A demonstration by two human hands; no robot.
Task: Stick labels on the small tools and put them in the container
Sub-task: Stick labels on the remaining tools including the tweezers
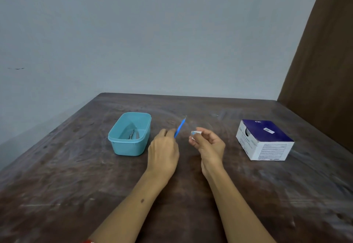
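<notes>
- Left hand (163,148) grips a blue-handled tool (180,127), tip up.
- Right hand (208,143) pinches a small white label (195,134).
- Teal container (129,134) on desk (76,176) holds metal tools (132,134).

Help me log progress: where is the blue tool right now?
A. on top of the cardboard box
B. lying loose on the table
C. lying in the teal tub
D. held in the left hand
D: the left hand grips the blue tool above the table, right of the teal tub.
</notes>
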